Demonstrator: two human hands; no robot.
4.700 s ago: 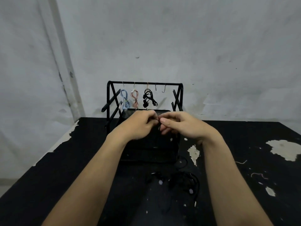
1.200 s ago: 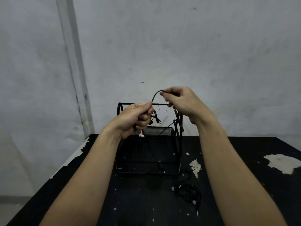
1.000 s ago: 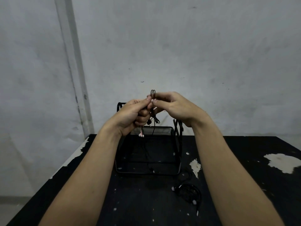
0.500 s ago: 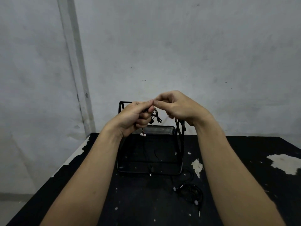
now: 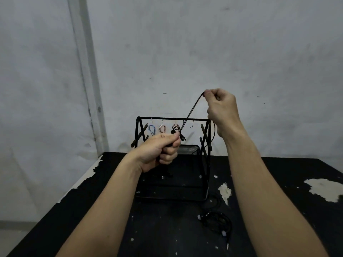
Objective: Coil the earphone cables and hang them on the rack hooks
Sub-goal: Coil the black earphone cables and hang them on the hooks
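Both hands pinched a black earphone cable (image 5: pixel 193 108) — left hand (image 5: pixel 159 149) low before the rack (image 5: pixel 174 120), right hand (image 5: pixel 221 108) raised, drawing it taut. Three coils hung on hooks — blue (image 5: pixel 151 129), pink (image 5: pixel 162 128), black (image 5: pixel 176 127); another tangle (image 5: pixel 217 222) lay on the table (image 5: pixel 278 173), uncoiled.

Rack (image 5: pixel 172 193) on table (image 5: pixel 55 229); loose earphones (image 5: pixel 217 222) right of it, nearer.
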